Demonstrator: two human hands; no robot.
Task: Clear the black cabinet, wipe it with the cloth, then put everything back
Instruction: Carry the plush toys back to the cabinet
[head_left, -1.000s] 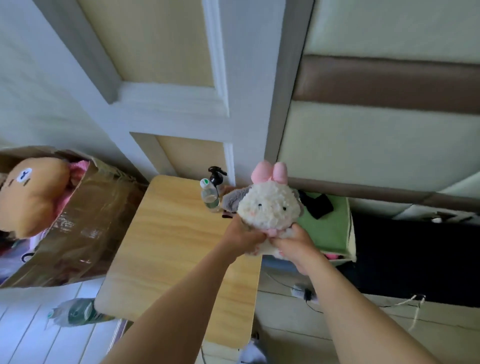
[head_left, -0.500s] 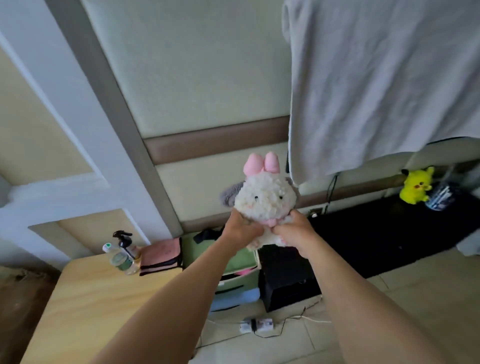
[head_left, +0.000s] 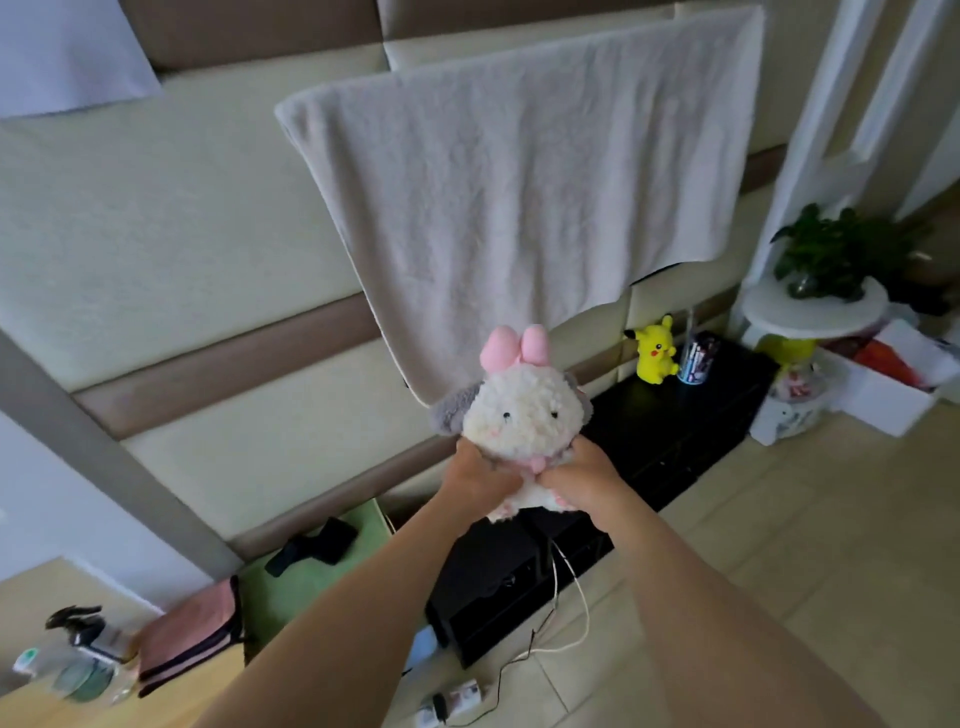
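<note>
A white fluffy plush toy (head_left: 517, 410) with a pink bow and grey ears is held up in the air above the low black cabinet (head_left: 670, 431). My left hand (head_left: 480, 475) grips its lower left side and my right hand (head_left: 579, 478) grips its lower right side. On the cabinet's far right end stand a yellow plush figure (head_left: 655, 349) and a printed cup (head_left: 697, 358). A folded pink cloth (head_left: 192, 636) lies on the wooden table (head_left: 31, 712) at the lower left.
A white towel (head_left: 519, 171) hangs on the padded wall above the cabinet. A green box (head_left: 291, 587) with a black item on it stands left of the cabinet. Bottles (head_left: 78, 660) stand on the table. Cables and a power strip (head_left: 457, 699) lie on the floor; a potted plant (head_left: 826, 254) stands right.
The view has swung right, from the wooden table to the black cabinet. Both hands have carried the white plush toy along, keeping the same grip.
</note>
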